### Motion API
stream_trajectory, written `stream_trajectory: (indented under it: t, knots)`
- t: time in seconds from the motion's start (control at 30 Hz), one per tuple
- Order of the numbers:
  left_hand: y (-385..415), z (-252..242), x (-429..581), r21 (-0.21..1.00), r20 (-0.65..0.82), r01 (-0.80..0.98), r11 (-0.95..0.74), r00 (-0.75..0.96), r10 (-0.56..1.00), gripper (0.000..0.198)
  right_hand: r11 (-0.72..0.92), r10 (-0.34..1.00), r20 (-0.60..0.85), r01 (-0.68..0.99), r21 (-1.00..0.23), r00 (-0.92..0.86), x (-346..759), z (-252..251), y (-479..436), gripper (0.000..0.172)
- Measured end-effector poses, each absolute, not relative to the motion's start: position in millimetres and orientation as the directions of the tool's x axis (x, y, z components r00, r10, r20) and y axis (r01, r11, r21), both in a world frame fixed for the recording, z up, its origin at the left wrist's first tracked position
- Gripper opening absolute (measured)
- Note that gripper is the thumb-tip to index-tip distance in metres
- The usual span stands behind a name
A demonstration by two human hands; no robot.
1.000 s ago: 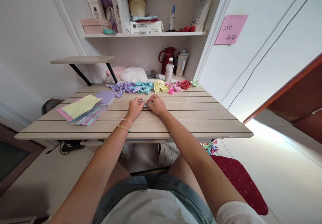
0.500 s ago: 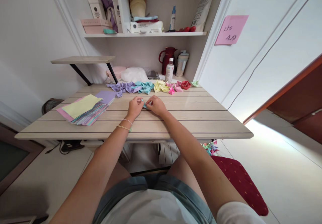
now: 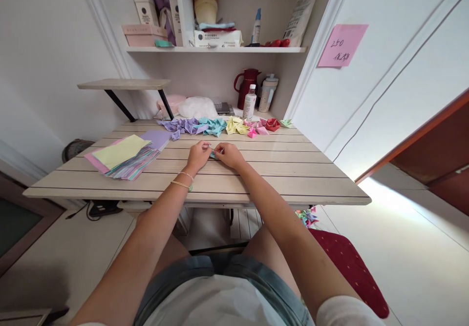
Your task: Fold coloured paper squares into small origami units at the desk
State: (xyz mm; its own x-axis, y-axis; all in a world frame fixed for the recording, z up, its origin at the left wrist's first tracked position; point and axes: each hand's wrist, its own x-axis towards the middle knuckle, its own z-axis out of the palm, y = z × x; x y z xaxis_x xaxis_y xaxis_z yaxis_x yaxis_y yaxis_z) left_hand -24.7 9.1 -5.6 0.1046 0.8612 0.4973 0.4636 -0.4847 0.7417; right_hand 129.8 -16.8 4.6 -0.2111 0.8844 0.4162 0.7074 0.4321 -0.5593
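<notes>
My left hand (image 3: 198, 155) and my right hand (image 3: 227, 154) meet at the middle of the slatted wooden table (image 3: 286, 179). Both pinch a small light-blue folded paper piece (image 3: 212, 154) that lies between their fingertips, mostly hidden by the fingers. Bracelets circle my left wrist. A fanned stack of coloured paper sheets (image 3: 126, 156), yellow on top, lies to the left of my hands. Beyond my hands runs a row of folded paper shapes (image 3: 220, 126) in purple, blue, yellow, pink, red and green.
At the back stand a dark red jug (image 3: 248, 86), a plastic bottle (image 3: 249, 102) and a white cup. A shelf (image 3: 216, 50) above holds bottles and boxes. A pink note (image 3: 342, 45) is stuck on the right wall. A red cushion (image 3: 348, 267) and more folded shapes lie below the table.
The view has shifted slightly. My fingers have drawn a little closer together over the blue paper piece; both hands stay in the same spot.
</notes>
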Motion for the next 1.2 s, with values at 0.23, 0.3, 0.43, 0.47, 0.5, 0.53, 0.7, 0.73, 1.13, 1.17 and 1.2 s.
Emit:
stream_trajectory:
  t: [0.23,0.3,0.43,0.47,0.5,0.53,0.7,0.73,1.13,1.17,1.2]
  knots:
    - [11.4,-8.0,-25.4,0.729,0.497,0.481,-0.487,0.118,0.86,0.022,0.437,0.883,0.419,0.695,-0.571,-0.211,129.9,1.4,-14.5,0.011]
    - [11.6,-8.1,-25.4,0.722,0.5,0.49,-0.488,0.118,0.858,0.022,0.438,0.883,0.42,0.694,-0.571,-0.211,129.9,0.8,-14.0,0.011]
    - [12.0,-8.5,-25.3,0.723,0.499,0.49,-0.487,0.117,0.859,0.022,0.439,0.882,0.422,0.692,-0.573,-0.211,129.8,0.3,-13.4,0.012]
    - [12.1,-8.7,-25.3,0.723,0.5,0.488,-0.488,0.117,0.858,0.022,0.438,0.882,0.422,0.693,-0.573,-0.21,129.8,0.3,-13.4,0.012]
    - [12.2,-8.8,-25.3,0.724,0.502,0.485,-0.49,0.117,0.857,0.022,0.437,0.883,0.421,0.694,-0.572,-0.209,129.8,0.5,-13.6,0.012]
    - [12.3,-8.9,-25.3,0.725,0.504,0.482,-0.492,0.116,0.856,0.022,0.436,0.883,0.42,0.694,-0.572,-0.208,129.7,0.7,-13.8,0.012]
    - [13.0,-8.8,-26.0,0.715,0.514,0.489,-0.499,0.117,0.85,0.021,0.443,0.881,0.419,0.687,-0.576,-0.217,129.8,2.2,-15.3,0.012]
    - [13.1,-8.7,-26.2,0.713,0.514,0.49,-0.501,0.12,0.849,0.021,0.443,0.882,0.418,0.686,-0.577,-0.218,129.9,2.4,-15.4,0.012]
    - [13.3,-8.7,-25.6,0.715,0.468,0.487,-0.502,0.2,0.861,0.02,0.427,0.892,0.4,0.688,-0.587,-0.211,130.4,4.5,-15.8,0.013]
    - [13.8,-9.0,-25.5,0.712,0.462,0.488,-0.504,0.215,0.861,0.021,0.426,0.892,0.401,0.686,-0.589,-0.21,130.6,4.6,-16.0,0.013]
    - [14.4,-9.4,-25.5,0.711,0.457,0.487,-0.507,0.228,0.86,0.021,0.427,0.892,0.4,0.683,-0.592,-0.21,130.7,4.6,-16.1,0.013]
